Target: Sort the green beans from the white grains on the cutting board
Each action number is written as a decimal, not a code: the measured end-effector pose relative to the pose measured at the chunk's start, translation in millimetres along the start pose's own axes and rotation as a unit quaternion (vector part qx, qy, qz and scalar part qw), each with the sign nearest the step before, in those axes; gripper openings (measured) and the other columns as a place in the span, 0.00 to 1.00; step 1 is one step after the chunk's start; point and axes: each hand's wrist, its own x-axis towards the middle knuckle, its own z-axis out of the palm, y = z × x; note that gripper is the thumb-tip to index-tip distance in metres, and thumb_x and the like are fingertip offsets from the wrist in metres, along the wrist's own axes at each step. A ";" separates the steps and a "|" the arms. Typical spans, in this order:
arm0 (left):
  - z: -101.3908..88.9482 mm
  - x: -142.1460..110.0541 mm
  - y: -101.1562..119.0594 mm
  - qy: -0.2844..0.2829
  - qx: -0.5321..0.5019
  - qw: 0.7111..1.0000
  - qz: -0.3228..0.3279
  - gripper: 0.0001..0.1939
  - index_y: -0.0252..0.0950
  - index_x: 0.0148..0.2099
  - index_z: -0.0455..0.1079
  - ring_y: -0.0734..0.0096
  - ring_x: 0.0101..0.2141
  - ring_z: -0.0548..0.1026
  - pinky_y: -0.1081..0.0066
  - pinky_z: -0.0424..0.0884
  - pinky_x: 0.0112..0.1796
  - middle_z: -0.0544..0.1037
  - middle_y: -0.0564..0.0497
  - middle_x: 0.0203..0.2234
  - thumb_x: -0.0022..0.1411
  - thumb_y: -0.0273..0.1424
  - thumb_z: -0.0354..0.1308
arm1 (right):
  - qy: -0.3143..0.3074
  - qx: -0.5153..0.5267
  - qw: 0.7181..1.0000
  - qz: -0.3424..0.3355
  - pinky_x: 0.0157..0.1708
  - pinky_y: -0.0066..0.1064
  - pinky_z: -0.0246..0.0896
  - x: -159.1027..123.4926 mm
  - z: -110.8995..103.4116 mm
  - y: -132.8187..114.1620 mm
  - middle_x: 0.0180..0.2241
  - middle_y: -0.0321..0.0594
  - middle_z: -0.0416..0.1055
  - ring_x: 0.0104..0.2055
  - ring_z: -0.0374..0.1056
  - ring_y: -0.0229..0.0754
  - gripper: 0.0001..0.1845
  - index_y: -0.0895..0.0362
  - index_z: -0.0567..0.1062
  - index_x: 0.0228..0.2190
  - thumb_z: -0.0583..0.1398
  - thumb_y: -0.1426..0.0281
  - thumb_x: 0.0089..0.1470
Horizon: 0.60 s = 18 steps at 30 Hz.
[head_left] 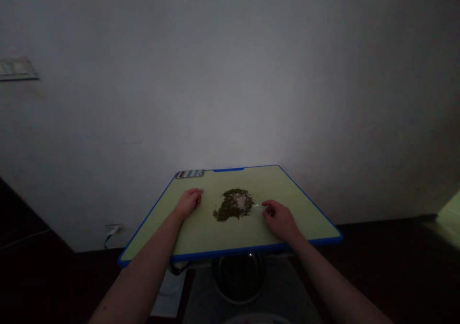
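A loose heap of small green beans or seeds point(226, 210) lies on the pale yellow board point(215, 240), with a patch of pale pinkish grains point(242, 202) on its right part. My right hand point(279, 218) pinches the end of a thin, see-through spoon point(258, 207); its tip reaches the heap's right edge. To the left of the heap, my left hand point(189, 202) rests on the board with its fingers curled in and nothing visible in them. It is apart from the heap.
A flat device with rows of keys, like a calculator point(189, 173), lies at the board's far left corner. A blue rim point(312, 202) edges the board. Below the near edge stands a dark round bowl point(239, 278). A pale wall point(230, 98) rises behind.
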 end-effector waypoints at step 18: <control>-2.1 2.8 -8.8 -0.003 0.009 1.000 0.000 0.20 0.36 0.17 0.58 0.79 0.13 0.56 0.74 0.54 0.19 0.60 0.58 0.09 0.53 0.43 0.50 | -0.009 0.003 1.000 -0.021 0.29 0.28 0.56 -0.7 1.0 2.6 0.27 0.37 0.72 0.28 0.65 0.38 0.14 0.55 0.72 0.37 0.55 0.70 0.45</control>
